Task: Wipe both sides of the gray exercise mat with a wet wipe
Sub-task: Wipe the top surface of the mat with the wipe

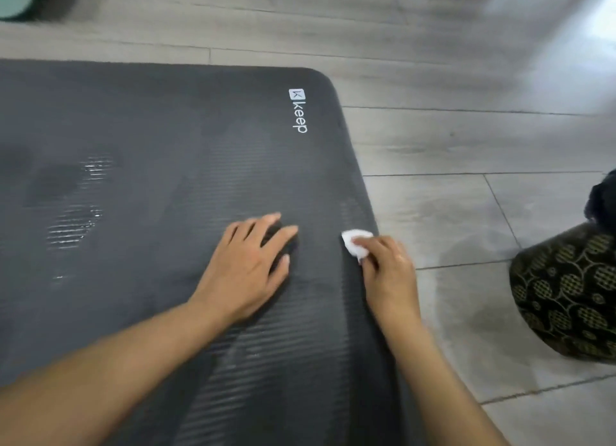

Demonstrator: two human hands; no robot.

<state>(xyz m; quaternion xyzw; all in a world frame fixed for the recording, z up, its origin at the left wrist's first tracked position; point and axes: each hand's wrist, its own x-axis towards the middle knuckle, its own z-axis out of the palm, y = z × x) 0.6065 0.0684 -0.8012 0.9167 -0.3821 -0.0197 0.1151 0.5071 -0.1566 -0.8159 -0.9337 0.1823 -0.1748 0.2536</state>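
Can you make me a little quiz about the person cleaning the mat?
1. Which hand holds the wet wipe?
2. True or false: the left hand lies flat on the gray exercise mat.
3. Where do shiny wet streaks show: A) on the floor by the mat's corner, B) on the mat, left of the hands, C) on the logo?

Key
1. The right hand, pinching the wipe near the mat's right edge.
2. True.
3. B.

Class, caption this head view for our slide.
Right hand wipes gray mat edge with wet wipe; left hand steadies it.
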